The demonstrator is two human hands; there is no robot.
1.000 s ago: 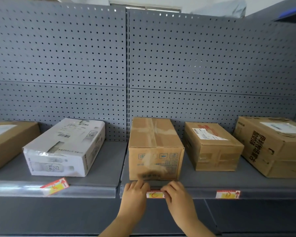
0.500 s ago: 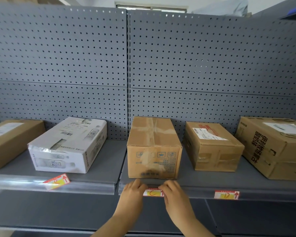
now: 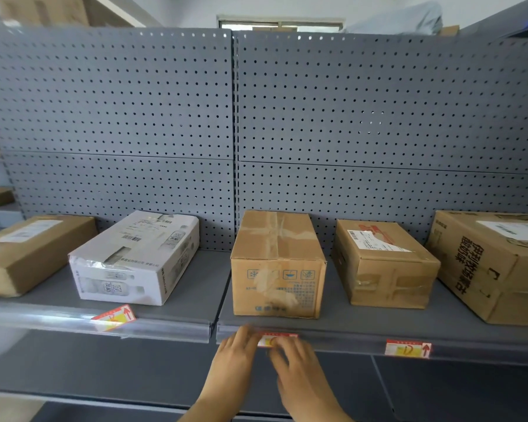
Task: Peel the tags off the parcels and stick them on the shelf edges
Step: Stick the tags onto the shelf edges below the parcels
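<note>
A red and yellow tag [image 3: 269,340] sits on the grey shelf edge [image 3: 342,339], just below the middle brown parcel [image 3: 277,264]. My left hand [image 3: 235,357] presses its left end and my right hand [image 3: 296,370] covers its right end, fingers flat against the edge. Another tag [image 3: 407,348] with a red arrow is stuck on the same edge to the right, below a smaller brown parcel [image 3: 384,266]. A third tag [image 3: 114,317] lies tilted on the left shelf lip below the white parcel [image 3: 134,258].
A flat brown parcel [image 3: 28,251] rests at the far left and a large printed carton [image 3: 494,266] at the far right. Grey pegboard [image 3: 232,117] backs the shelf. A lower shelf [image 3: 104,400] runs under my forearms.
The view has shifted left and down a little. Both hands have stayed on the middle tag, and my right hand has slid further over its right end.
</note>
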